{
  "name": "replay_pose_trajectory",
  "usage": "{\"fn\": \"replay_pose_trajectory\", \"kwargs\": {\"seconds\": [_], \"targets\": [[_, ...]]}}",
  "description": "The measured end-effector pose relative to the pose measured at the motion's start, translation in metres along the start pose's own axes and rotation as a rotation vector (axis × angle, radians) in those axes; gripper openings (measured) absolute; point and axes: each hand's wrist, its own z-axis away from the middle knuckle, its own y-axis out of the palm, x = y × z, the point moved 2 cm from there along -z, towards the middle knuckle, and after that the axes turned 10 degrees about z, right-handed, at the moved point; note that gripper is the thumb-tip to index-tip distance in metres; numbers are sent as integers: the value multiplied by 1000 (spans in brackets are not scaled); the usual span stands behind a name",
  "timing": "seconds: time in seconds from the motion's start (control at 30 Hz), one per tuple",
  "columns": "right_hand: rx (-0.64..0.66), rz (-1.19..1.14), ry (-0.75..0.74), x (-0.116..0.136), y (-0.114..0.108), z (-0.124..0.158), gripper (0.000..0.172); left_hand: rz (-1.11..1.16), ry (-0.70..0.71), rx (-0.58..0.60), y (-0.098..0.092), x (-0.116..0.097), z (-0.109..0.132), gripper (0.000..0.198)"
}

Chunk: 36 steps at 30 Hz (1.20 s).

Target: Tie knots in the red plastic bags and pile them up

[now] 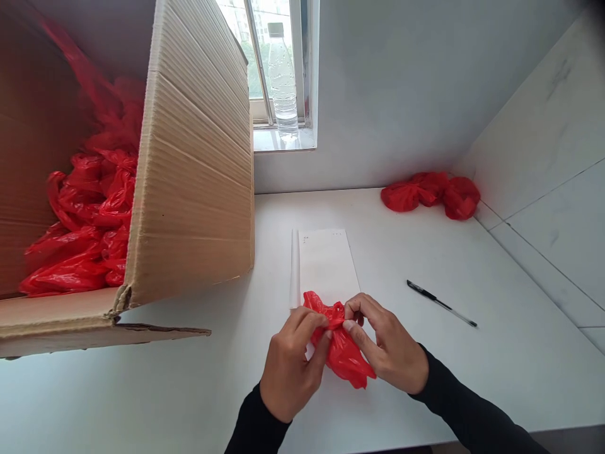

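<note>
Between my two hands is a red plastic bag [348,358], gathered to a narrow, twisted neck in its upper part. My left hand [293,359] pinches the neck from the left with thumb and forefinger. From the right, my right hand [385,343] is closed on the same neck, fingertips together at what looks like a knot. The lower part of the bag hangs loose and crumpled toward me. Beneath and behind it lies a white notepad [328,261] with small marks along its top; the bag and hands cover its near end.
A large cardboard box [193,170] stands open at the left, holding many crumpled red bags [94,208]; one flap [163,332] juts over the white table [155,403]. A pen [442,303] lies right. Red bundles [430,192] rest against the back wall. A water bottle [283,88] stands on the windowsill.
</note>
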Motion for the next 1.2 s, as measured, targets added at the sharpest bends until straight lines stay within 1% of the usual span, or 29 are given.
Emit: {"fn": "replay_pose_trajectory", "kwargs": {"seconds": [0.1, 0.17, 0.23, 0.3, 0.37, 0.5, 0.57, 0.63, 0.67, 0.73, 0.8, 0.83, 0.9, 0.97, 1.03, 1.07, 1.1, 1.2], "targets": [[-12, -101, 97, -6, 3, -1, 17, 208, -170, -132, 2, 6, 2, 14], [-5, -157, 119, -7, 3, -2, 14, 308, -251, -142, 5, 9, 4, 16], [0, -159, 101, -5, 4, -4, 9, 292, -223, -108, 8, 8, 5, 14], [3, -122, 73, -1, 4, -5, 6, 201, -140, -79, 10, 6, 5, 10], [-11, -109, 68, 1, 5, -6, 8, 175, -112, -104, 11, 5, 5, 9], [-63, -323, 184, -8, 6, -4, 17, 391, -270, -285, 9, 14, 7, 21], [-92, -382, 224, -14, 6, -4, 20, 436, -316, -335, 8, 19, 9, 25], [-102, -374, 226, -16, 4, -5, 19, 400, -315, -350, 7, 21, 10, 21], [-98, -371, 223, -16, 4, -6, 18, 345, -282, -347, 6, 20, 9, 21], [-69, -349, 201, -13, 3, -8, 17, 166, -146, -302, 5, 16, 6, 32], [-43, -296, 165, -9, 3, -10, 19, -3, -6, -201, 3, 13, 1, 42], [-39, -270, 147, -7, 2, -10, 20, -49, 26, -151, 3, 12, -2, 42], [-68, -224, 132, -7, -1, -9, 18, -83, 27, -98, 0, 13, -5, 36], [-116, -163, 154, -9, -3, -7, 14, -91, 9, -109, -2, 14, -7, 33], [-109, -72, 182, -10, -3, -4, 31, -103, 18, -132, -1, 13, -7, 32], [-88, -40, 190, -10, -2, -3, 38, -110, 33, -123, 0, 12, -6, 31], [-64, -26, 192, -10, -1, -3, 41, -117, 54, -95, 2, 11, -6, 30], [-45, -46, 176, -12, -2, -1, 38, -134, 98, 21, 4, 9, -4, 36]]}}
